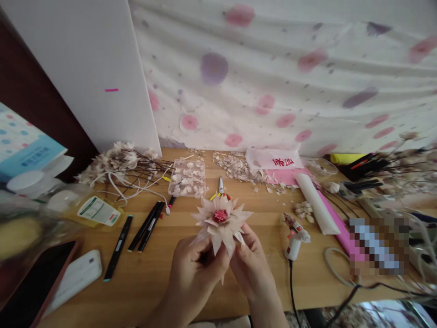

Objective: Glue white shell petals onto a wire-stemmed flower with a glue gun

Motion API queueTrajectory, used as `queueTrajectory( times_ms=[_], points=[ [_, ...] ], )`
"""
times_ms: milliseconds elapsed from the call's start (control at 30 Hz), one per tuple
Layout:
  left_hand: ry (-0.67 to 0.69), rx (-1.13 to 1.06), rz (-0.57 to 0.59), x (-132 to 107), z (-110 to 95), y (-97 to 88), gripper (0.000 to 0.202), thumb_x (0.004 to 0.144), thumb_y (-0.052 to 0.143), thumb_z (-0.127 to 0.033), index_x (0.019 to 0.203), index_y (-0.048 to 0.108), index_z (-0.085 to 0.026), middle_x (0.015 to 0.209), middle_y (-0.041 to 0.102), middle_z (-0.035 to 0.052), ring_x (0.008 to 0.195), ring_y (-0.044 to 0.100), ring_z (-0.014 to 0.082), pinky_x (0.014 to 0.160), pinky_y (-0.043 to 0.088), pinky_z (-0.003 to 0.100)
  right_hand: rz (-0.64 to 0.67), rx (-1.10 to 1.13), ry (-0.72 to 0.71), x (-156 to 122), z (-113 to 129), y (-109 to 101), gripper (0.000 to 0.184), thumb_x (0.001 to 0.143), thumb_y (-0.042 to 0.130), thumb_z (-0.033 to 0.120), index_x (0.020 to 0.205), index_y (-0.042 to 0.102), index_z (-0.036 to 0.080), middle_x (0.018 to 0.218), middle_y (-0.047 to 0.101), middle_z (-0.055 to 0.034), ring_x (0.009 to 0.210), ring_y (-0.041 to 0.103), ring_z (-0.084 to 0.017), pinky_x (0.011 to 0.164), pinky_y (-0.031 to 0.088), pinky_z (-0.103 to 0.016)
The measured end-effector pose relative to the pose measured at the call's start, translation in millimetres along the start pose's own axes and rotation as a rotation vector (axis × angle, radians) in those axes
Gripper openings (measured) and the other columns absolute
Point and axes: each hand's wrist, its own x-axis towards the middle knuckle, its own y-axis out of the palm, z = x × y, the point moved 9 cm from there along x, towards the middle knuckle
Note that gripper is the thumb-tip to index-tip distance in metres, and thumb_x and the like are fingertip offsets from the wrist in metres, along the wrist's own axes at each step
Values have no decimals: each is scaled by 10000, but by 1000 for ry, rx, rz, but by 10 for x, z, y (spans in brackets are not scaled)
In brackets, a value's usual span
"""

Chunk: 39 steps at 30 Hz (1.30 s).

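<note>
A handmade flower (235,218) with pale, pointed, papery petals and a pinkish-red centre faces up over the near middle of the table. My left hand (200,269) is closed on its underside from the left, thumb beneath the petals. From the right, my right hand (252,259) pinches the lower petals with thumb and fingers. The flower hides some fingertips and its base. Just behind it lies a pair of scissors or pliers (221,184), its handles partly covered by the petals. A white glue gun (296,241) with a lit red light is to the right of my hands.
Several markers (118,248) lie left on the wooden table (153,282). Behind are a clear compartment box (187,177) of petal pieces and scattered petal scraps (239,167). A phone (37,282), bottle (99,212), dried flowers (119,159), white roll (317,205) and black cord (292,291) surround my hands.
</note>
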Motion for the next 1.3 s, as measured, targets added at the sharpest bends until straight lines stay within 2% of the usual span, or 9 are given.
queueTrajectory(
  times_ms=[333,433,500,600,767,900,1000,1133,1300],
  points=[
    [-250,-261,-41,37,92,-69,200,837,697,-347,689,703,-213,428,441,-87,356,356,59,376,265,187,-101,-177,-193,-41,247,-279,145,905,707,403,940,753,270,839,674,8,796,595,-112,785,484,-193],
    [-316,-369,-38,51,154,-30,197,795,738,-369,683,718,-209,418,460,-85,336,330,45,364,250,180,26,-381,-178,-113,254,-120,386,806,787,485,1120,747,264,1054,723,-62,963,650,-194,878,510,-280],
    [-325,-387,-33,56,179,-19,203,779,755,-375,673,726,-205,416,477,-78,335,332,42,363,250,178,68,-542,-215,-159,284,-6,310,790,812,447,1062,769,306,1087,727,-46,1011,666,-202,902,519,-290],
    [-316,-358,-3,46,198,-16,204,791,749,-381,689,740,-204,409,494,-70,340,353,46,369,262,179,-16,-666,-342,-213,429,23,16,838,788,323,847,801,322,926,750,-1,881,703,-147,805,550,-229],
    [-336,-301,-29,-10,219,-54,192,790,745,-371,695,735,-204,418,508,-69,350,376,51,380,270,183,-158,-748,-580,-331,699,-36,96,856,769,298,927,813,347,889,772,-11,814,712,-159,725,578,-251],
    [-372,-339,9,-34,220,49,229,766,770,-388,658,708,-196,437,487,-76,356,336,45,375,239,190,-103,-796,-673,-366,733,67,182,867,754,245,1009,797,349,960,770,-23,850,703,-178,710,577,-281],
    [-371,-416,123,-40,219,185,293,801,735,-459,669,698,-199,430,453,-83,357,297,44,374,212,195,-82,-843,-681,-367,702,120,166,880,733,204,990,795,311,942,763,-22,842,700,-173,728,562,-281],
    [-450,-483,224,-79,324,256,317,844,678,-498,784,738,-193,388,411,-92,357,265,51,379,172,203,-229,-801,-638,-371,728,-61,119,932,653,226,827,710,232,792,703,2,762,654,-151,679,501,-261],
    [-506,-487,58,-20,411,-5,302,765,763,-455,879,730,-178,436,413,-106,389,227,48,392,137,197,-389,-653,-715,-442,991,-388,354,979,577,383,672,528,215,635,500,31,624,504,-146,603,414,-290]
  ],
)
